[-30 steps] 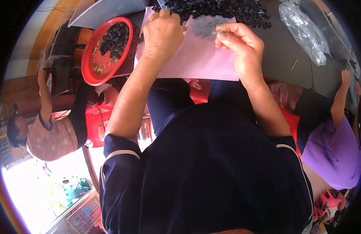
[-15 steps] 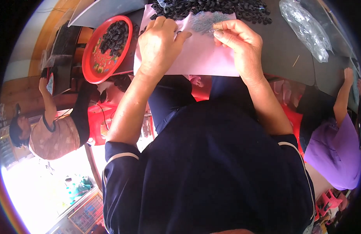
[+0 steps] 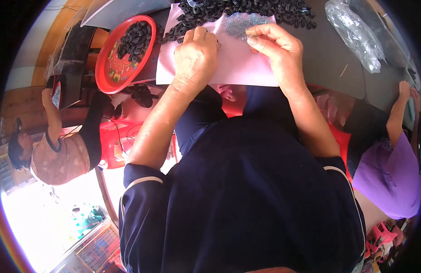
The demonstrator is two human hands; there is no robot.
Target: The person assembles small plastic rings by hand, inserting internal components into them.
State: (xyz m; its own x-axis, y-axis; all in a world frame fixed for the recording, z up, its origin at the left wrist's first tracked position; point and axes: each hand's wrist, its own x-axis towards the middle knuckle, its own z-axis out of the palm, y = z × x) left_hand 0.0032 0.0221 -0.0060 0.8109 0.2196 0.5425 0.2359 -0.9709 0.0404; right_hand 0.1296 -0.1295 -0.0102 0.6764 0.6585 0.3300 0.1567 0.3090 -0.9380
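Note:
A pale pink cloth [image 3: 247, 73] lies on the dark table in front of me. Over its left part my left hand [image 3: 196, 57] is closed, fingers curled downward beside the black pieces; whatever it grips is hidden beneath it. My right hand [image 3: 281, 49] pinches thumb and forefinger together at the edge of a heap of tiny translucent blue-grey pieces [image 3: 240, 23]. What sits in that pinch is too small to name. Along the cloth's far edge spreads a large pile of small black ridged plastic pieces [image 3: 283, 10].
At the left, a red patterned tray [image 3: 102, 68] holds more black pieces [image 3: 134, 42]. A crumpled clear plastic bag [image 3: 353, 34] rests on the table at the right, near a thin yellowish stick [image 3: 344, 70]. Other people sit at both sides, one in a purple top [image 3: 388, 177].
My left hand has shifted right and slightly down over the cloth, uncovering black pieces at its left, and its fingers have drawn together. My right hand has barely moved.

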